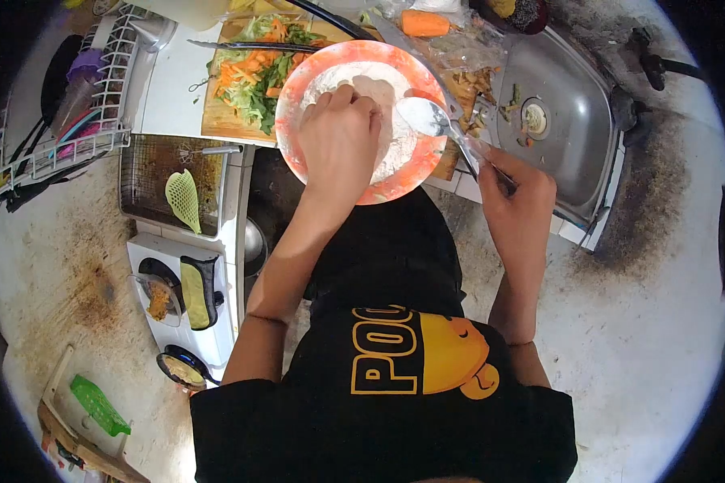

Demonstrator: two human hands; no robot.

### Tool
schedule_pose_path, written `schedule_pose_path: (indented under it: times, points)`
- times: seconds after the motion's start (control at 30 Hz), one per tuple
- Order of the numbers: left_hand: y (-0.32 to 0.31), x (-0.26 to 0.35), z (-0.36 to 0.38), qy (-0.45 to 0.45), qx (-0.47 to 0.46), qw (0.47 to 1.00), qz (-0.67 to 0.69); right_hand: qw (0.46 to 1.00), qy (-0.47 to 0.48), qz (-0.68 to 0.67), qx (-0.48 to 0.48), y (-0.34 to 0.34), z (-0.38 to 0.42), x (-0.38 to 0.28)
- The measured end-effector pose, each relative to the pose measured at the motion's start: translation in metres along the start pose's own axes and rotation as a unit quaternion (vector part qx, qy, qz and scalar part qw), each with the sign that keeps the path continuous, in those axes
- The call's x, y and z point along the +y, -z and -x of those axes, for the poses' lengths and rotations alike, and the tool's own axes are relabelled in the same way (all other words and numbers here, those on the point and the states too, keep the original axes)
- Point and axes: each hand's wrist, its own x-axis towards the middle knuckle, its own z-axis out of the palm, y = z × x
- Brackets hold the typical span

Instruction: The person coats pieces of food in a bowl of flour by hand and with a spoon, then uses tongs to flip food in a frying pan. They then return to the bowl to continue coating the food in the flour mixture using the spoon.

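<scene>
While the left hand (340,133) is pressing curled fingers into the flour (379,121), the bowl (361,121) is sitting at upper centre.
The right hand (517,203) is gripping a spoon (447,129), its long handle slanting down-right, its scoop reaching the bowl's right rim.

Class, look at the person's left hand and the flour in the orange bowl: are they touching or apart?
Touching. The head view shows the left hand pressed down into the flour inside the orange bowl, fingers resting on the white heap with no gap.

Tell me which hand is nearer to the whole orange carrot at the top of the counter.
Right. The right hand grips a metal spoon below the whole orange carrot, beside the steel sink. The left hand lies farther left, in the orange bowl of white flour.
</scene>
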Motion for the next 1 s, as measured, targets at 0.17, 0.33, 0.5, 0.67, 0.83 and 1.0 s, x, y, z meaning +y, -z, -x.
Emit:
schedule_pose_path:
  times: [0.17,0.33,0.5,0.67,0.83,1.0]
  points:
    - [0.043,-0.005,-0.004,0.057,0.059,0.989,0.121,1.000,0.000,0.009,-0.004,-0.006,-0.002,0.006]
    - [0.095,-0.005,-0.028,0.074,0.149,0.974,0.155,0.996,0.012,0.049,-0.070,-0.019,-0.004,-0.009]
    - [0.093,0.049,-0.062,-0.035,0.117,0.974,0.191,0.988,0.132,0.018,-0.083,-0.047,0.004,-0.002]
    - [0.037,0.136,-0.096,-0.166,0.009,0.970,0.178,0.978,0.203,0.016,0.043,-0.011,0.005,0.018]
    - [-0.048,0.205,-0.113,-0.362,-0.011,0.925,0.118,0.982,0.033,-0.106,0.156,0.035,0.005,0.105]
    - [-0.088,0.247,-0.116,-0.288,-0.293,0.912,0.006,0.984,-0.086,-0.074,0.140,0.078,0.004,0.179]
